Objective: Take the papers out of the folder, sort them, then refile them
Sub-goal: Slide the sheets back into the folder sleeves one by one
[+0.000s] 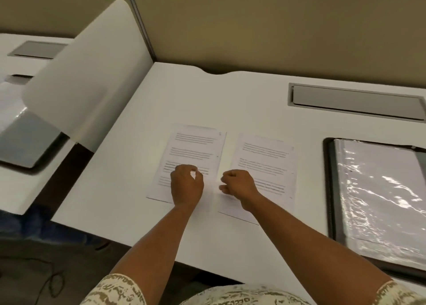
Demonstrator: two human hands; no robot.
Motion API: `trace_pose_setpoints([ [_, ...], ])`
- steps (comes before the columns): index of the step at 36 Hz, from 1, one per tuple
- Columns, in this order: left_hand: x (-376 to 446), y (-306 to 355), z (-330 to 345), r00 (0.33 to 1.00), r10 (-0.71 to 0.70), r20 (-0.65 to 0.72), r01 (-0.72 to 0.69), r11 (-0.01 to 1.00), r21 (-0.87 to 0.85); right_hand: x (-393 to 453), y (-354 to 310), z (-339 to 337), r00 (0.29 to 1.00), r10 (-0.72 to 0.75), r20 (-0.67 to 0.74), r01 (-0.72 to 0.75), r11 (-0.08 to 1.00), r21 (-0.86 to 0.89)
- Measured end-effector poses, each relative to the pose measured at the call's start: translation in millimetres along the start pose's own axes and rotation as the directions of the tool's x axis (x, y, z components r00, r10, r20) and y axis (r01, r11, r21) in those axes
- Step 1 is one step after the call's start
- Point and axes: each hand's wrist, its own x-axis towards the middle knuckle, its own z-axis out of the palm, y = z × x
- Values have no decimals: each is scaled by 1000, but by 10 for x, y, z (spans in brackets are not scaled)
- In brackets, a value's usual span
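The folder (378, 198), well to the right of the two printed sheets, runs off the picture's right edge, so its far half is unseen. Glare on its plastic sleeve hides whatever lies inside. The text on the left sheet (193, 157) and right sheet (265, 164) is too blurred to read. Whether the left hand (186, 184) and right hand (238, 184), fingers curled over the sheets' near parts, pinch any paper cannot be told.
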Motion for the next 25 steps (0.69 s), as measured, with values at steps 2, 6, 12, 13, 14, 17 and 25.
trace_pose_setpoints([
  [2,122,-165,-119,1000,-18,-20,18,1000,14,68,-29,152,1000,9,-18,-9,1000,5],
  [6,340,-442,-260,998,-52,-36,54,997,57,163,-75,369,995,30,-97,-30,1000,8],
  [12,511,-632,-339,973,-200,118,185,974,132,276,-136,524,985,92,-143,-81,993,81],
  [13,509,-645,-348,966,-211,147,190,971,147,286,-144,539,986,93,-139,-84,994,69],
  [14,502,-657,-352,962,-211,172,183,969,163,300,-142,560,986,85,-141,-78,995,54],
  [17,461,-686,-360,955,-189,228,144,970,198,307,-167,624,986,66,-151,-72,997,-31],
  [25,399,-647,-418,952,-153,265,114,981,157,257,-118,612,969,-76,-234,-7,942,-336],
])
